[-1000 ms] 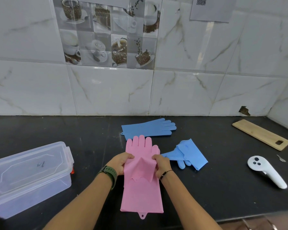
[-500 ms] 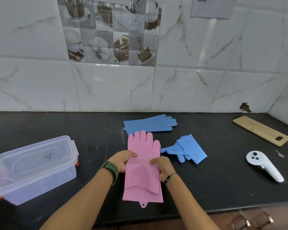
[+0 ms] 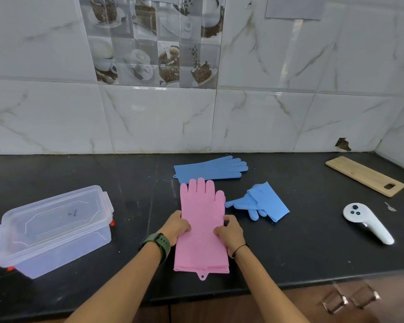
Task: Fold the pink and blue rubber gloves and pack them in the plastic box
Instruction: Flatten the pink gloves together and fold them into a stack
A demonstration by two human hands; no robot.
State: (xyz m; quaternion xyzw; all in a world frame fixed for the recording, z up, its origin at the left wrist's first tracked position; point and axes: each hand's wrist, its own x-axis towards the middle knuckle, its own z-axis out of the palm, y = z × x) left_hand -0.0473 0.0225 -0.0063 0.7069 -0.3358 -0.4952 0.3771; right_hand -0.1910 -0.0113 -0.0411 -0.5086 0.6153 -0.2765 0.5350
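black counter (image 3: 79,173) runs under a marbled tile wall (image 3: 266,117), and the work sits at its near edge, likely so both arms can reach without stretching. pink gloves (image 3: 202,224) lie flat in the middle, fingers pointing far, cuffs near; layered edges at the cuff suggest two stacked as one, probably so a single fold serves both. left hand (image 3: 176,226) holds the stack's left edge about halfway up, fingers curled onto the rubber; right hand (image 3: 229,231) holds the right edge at the same height, fingers likewise bent onto it. gripping level at mid-length looks like a way to set a straight crease line, so i judge the pink fold is about to be made, not finished.

folded blue glove (image 3: 264,201) lies just right of the pink fingers, parked out of the way. flat blue glove (image 3: 210,170) lies crosswise just beyond the pink fingertips, still to be folded. box (image 3: 54,231) stands well to the left with its lid on, so nothing can go in until it is opened. further right, apart from the work, lie a white controller (image 3: 369,223) and a wooden board (image 3: 364,174).
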